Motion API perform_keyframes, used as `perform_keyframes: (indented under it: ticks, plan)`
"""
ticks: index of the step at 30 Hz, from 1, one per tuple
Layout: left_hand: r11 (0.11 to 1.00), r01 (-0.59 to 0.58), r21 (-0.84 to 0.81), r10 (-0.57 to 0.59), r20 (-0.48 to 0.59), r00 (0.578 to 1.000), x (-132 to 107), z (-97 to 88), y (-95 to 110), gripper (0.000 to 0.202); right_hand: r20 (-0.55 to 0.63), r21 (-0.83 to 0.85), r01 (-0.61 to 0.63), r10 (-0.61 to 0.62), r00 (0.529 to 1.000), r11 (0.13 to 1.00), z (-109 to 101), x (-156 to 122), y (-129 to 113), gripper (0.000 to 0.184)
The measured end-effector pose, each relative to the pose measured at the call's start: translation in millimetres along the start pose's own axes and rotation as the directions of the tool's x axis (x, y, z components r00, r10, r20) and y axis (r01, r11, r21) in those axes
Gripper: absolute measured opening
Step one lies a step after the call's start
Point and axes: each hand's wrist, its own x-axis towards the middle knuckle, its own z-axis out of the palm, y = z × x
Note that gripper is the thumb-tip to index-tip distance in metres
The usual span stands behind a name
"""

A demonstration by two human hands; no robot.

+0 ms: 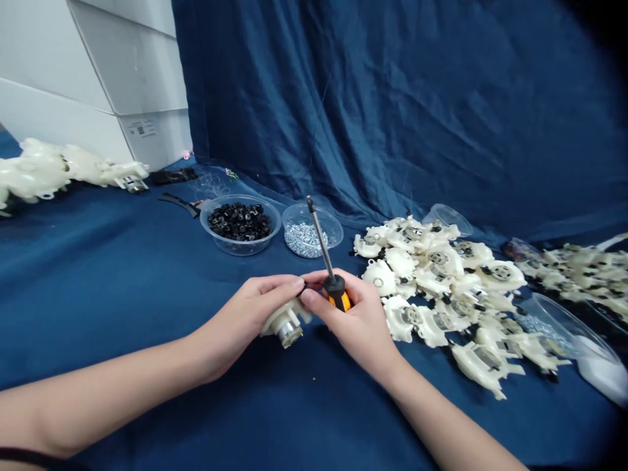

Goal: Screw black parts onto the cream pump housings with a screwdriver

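Observation:
My left hand grips a small white plastic gearbox housing with a silver electric motor at its near end. My right hand is shut around a screwdriver with a black and yellow handle. Its steel shaft points up and away from me, so the tip is not on the housing. Both hands meet above the housing, and a small black part shows between their fingertips.
Clear bowls hold black parts and silver screws. A heap of white housings lies right of my hands, with more at far right and back left. A tipped clear bowl lies at right, on blue cloth.

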Motion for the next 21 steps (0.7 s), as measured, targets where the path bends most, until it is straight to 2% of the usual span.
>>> perform_keyframes:
  ticks: [4, 9, 12, 14, 21]
  plan:
    - [0.998, 0.02, 0.056, -0.019, -0.011, 1.0, 4, -2.3, -3, 0.037, 0.011, 0.055, -0.03, 0.03, 1.0, 0.998, -1, -2, 14, 0.015]
    - [0.991, -0.022, 0.13, 0.029, -0.056, 0.998, 9, -6.0, -1, 0.031, 0.02, -0.037, 0.011, -0.01, 1.0, 0.999, -6, 1, 24, 0.016]
    - [0.984, 0.072, 0.164, -0.067, -0.031, 0.997, 11, -6.9, 2, 0.025, 0.028, -0.057, 0.017, -0.015, 0.999, 0.998, -11, 1, 27, 0.019]
    - [0.975, 0.092, 0.201, -0.092, -0.008, 0.996, 11, -7.3, 3, 0.026, 0.031, -0.085, 0.044, -0.042, 0.999, 0.995, -14, 0, 27, 0.017]
    - [0.947, -0.015, 0.32, 0.001, 0.044, 0.999, 11, -10.6, -2, 0.03, 0.058, -0.147, 0.208, -0.202, 0.978, 0.967, -18, -4, 24, 0.008]
